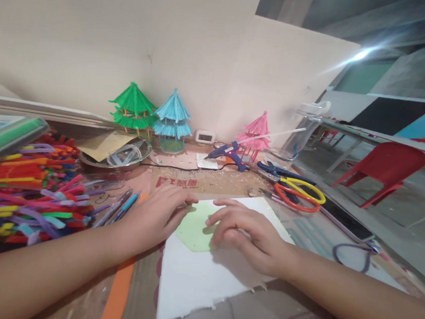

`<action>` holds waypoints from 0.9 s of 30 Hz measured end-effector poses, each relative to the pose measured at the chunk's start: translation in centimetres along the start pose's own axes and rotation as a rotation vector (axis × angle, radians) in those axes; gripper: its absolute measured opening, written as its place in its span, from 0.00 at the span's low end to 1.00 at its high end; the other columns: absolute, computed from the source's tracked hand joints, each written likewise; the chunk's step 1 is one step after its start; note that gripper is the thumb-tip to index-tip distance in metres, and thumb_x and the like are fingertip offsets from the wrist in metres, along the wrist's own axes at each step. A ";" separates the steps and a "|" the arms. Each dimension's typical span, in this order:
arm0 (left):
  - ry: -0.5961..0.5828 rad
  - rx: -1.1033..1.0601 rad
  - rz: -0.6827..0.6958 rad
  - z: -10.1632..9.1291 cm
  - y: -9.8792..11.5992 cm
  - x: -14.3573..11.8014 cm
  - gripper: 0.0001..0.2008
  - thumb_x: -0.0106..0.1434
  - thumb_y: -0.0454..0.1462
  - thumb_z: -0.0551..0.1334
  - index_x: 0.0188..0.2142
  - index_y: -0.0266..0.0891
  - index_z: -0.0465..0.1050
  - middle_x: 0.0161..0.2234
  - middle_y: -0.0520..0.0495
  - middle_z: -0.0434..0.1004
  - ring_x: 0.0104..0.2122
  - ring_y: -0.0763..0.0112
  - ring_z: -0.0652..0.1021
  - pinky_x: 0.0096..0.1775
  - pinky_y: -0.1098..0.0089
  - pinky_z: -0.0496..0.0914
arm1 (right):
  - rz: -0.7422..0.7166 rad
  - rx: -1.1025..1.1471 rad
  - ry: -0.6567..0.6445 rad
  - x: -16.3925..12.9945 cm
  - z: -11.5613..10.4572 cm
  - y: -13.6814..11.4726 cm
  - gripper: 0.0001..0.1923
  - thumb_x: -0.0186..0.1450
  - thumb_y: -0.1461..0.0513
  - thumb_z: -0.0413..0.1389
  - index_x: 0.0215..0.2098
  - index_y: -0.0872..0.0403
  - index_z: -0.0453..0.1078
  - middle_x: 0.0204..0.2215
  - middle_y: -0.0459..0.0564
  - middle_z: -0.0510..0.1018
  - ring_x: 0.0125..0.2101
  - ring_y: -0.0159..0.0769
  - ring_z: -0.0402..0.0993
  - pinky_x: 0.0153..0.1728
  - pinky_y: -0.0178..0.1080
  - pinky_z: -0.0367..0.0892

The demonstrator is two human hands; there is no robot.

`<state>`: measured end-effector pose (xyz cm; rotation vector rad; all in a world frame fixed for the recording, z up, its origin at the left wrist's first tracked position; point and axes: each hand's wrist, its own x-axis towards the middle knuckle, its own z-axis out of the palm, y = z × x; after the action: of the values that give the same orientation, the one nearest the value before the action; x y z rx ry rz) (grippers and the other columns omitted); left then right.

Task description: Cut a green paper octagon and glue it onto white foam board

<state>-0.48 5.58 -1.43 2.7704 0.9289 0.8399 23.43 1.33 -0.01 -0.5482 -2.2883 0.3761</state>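
Fingers of both hands press flat the green paper, one corner pointing toward the person.

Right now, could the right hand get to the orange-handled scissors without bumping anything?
Probably yes. The right hand rests flat on the green paper shape, and the orange-handled scissors lie up and to its right. Only bare white sheet and tabletop lie between; the yellow-handled scissors lie just behind.

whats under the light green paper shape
The light green paper shape lies flat on a white sheet over the brown cardboard. Both hands, left hand and right hand, cover its side edges.
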 end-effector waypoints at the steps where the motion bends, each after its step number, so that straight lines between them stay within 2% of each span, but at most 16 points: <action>1: 0.006 0.003 0.004 0.0 0.0 0.0 0.09 0.70 0.32 0.54 0.45 0.40 0.70 0.41 0.45 0.79 0.43 0.62 0.77 0.45 0.61 0.71 | 0.004 -0.031 0.028 0.0 0.0 0.1 0.18 0.76 0.58 0.43 0.37 0.53 0.72 0.34 0.51 0.83 0.41 0.36 0.80 0.57 0.48 0.67; 4: 0.026 -0.013 0.051 -0.4 0.1 0.0 0.10 0.68 0.29 0.53 0.41 0.39 0.73 0.39 0.46 0.78 0.41 0.63 0.77 0.43 0.63 0.70 | -0.010 -0.124 0.007 -0.1 0.1 0.3 0.17 0.76 0.60 0.43 0.39 0.53 0.72 0.34 0.50 0.83 0.42 0.37 0.79 0.56 0.48 0.66; 9: -0.003 -0.021 0.234 -1.3 0.5 0.0 0.16 0.64 0.25 0.53 0.32 0.43 0.77 0.36 0.49 0.76 0.39 0.65 0.75 0.44 0.64 0.67 | -0.044 -0.206 -0.064 -0.1 0.2 0.2 0.16 0.75 0.61 0.45 0.37 0.54 0.73 0.35 0.52 0.82 0.42 0.37 0.79 0.58 0.48 0.64; 14: -0.014 -0.006 0.277 -1.5 0.8 0.0 0.16 0.63 0.25 0.54 0.32 0.43 0.77 0.34 0.49 0.75 0.39 0.65 0.74 0.44 0.63 0.66 | -0.109 -0.255 -0.069 0.0 0.2 0.1 0.15 0.75 0.61 0.44 0.37 0.54 0.72 0.34 0.52 0.82 0.39 0.36 0.79 0.58 0.48 0.64; 21: -0.023 -0.009 0.295 -1.7 1.0 0.2 0.15 0.63 0.25 0.54 0.31 0.42 0.77 0.32 0.49 0.75 0.37 0.65 0.73 0.42 0.64 0.67 | -0.130 -0.267 -0.078 -0.1 0.2 0.0 0.13 0.74 0.61 0.46 0.38 0.54 0.71 0.32 0.51 0.81 0.37 0.35 0.78 0.58 0.48 0.64; 24: -0.033 -0.012 0.286 -1.7 0.9 0.2 0.15 0.63 0.25 0.54 0.31 0.43 0.77 0.33 0.49 0.76 0.37 0.65 0.74 0.43 0.64 0.67 | -0.155 -0.256 -0.077 -0.2 0.3 -0.1 0.10 0.74 0.62 0.46 0.41 0.53 0.69 0.37 0.51 0.83 0.44 0.37 0.77 0.62 0.51 0.58; 27: -0.039 -0.016 0.281 -1.6 0.7 0.2 0.15 0.62 0.25 0.55 0.31 0.43 0.77 0.33 0.49 0.76 0.38 0.66 0.75 0.43 0.64 0.67 | -0.139 -0.245 -0.136 -0.2 0.4 0.0 0.10 0.74 0.62 0.46 0.44 0.53 0.70 0.41 0.51 0.83 0.52 0.38 0.74 0.66 0.53 0.51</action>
<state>-0.81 4.99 0.15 2.9345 0.5309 0.8196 23.24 1.20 -0.37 -0.4925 -2.5056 0.0668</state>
